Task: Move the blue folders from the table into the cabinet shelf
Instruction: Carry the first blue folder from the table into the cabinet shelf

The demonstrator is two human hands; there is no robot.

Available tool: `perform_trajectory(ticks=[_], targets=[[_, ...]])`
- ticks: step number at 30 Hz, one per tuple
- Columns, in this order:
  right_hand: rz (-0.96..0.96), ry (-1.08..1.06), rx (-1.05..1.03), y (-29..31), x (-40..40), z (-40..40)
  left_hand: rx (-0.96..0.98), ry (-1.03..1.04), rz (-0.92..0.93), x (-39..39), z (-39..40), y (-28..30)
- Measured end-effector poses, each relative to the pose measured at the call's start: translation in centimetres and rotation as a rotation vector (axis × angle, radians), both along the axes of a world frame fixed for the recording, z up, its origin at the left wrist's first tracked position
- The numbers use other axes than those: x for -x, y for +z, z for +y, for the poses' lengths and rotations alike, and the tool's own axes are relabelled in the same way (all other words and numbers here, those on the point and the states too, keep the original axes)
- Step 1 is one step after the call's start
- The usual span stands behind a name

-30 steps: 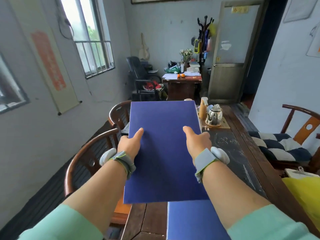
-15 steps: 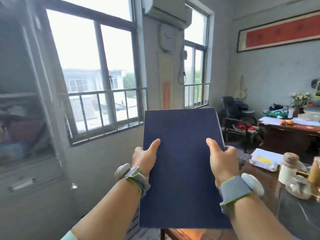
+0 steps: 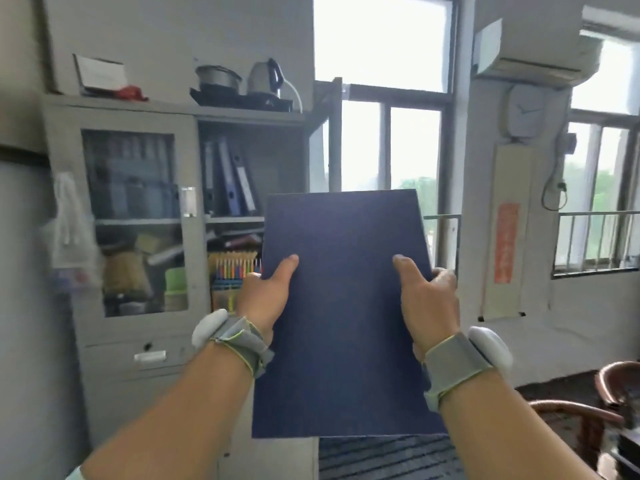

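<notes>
So the grey metal cabinet (image 3: pixel 138 237) sits off at your 10 o'clock, left door glazed and closed, right bay open. In that open bay the upper shelf (image 3: pixel 235 219) already has a few upright blue-spined binders (image 3: pixel 228 181) leaning at its left end, with bare space to their right. That gap looks like your target.

Your left hand (image 3: pixel 265 299) is clamped on the left edge of the flat dark blue folder (image 3: pixel 343 306), thumb pressed on the top face, the other fingers hidden underneath. The folder itself is up in the air in front of your chest, nowhere near a table, long axis running from 6 to 12 o'clock, the far short edge tipped up. Your right hand (image 3: pixel 429 299) mirrors it on the right edge, thumb on top, pinched tight.

Thing to watch: the shelf gap lies up and left of the folder's far edge, around 11 o'clock, so your left hand is the nearer one. I'd guess you'll need to swing left and stand the folder on edge to match those binders.
</notes>
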State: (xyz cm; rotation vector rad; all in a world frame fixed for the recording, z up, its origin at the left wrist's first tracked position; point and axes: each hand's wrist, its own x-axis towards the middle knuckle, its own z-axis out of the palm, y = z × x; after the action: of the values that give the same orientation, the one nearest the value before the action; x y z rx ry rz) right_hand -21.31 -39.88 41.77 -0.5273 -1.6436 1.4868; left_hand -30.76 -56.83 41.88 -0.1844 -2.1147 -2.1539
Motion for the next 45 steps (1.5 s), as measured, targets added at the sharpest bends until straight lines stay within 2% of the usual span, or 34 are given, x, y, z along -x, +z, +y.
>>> perform_trajectory(ticks=[4,9,13,20,25,31,37,45], targets=[[0.013,0.117,-0.004,1.4,6.3,-5.5,-0.040,0.112,0.035,3.8,-6.3,1.9],[0.001,0.178,-0.024,2.6,14.9,-10.5,-0.057,0.126,0.066,9.8,-12.3,3.5],[-0.001,0.214,-0.061,4.3,22.4,-13.2,-0.084,-0.051,0.040,15.6,-16.3,5.5],[-0.025,0.249,-0.106,6.5,32.6,-13.4,0.001,-0.328,0.149,22.7,-19.7,8.0],[-0.047,0.299,-0.202,8.3,42.6,-11.0,0.000,-0.267,0.235,30.6,-16.9,9.5],[-0.081,0.252,-0.384,12.1,53.6,-8.6,-0.007,-0.102,0.307,39.3,-11.5,13.8],[-0.113,0.235,-0.507,15.0,61.3,-8.1,-0.086,-0.047,0.272,47.0,-7.1,16.9],[-0.196,0.132,-0.644,16.4,68.9,-7.5,-0.210,0.071,0.318,58.3,-2.5,17.3]])
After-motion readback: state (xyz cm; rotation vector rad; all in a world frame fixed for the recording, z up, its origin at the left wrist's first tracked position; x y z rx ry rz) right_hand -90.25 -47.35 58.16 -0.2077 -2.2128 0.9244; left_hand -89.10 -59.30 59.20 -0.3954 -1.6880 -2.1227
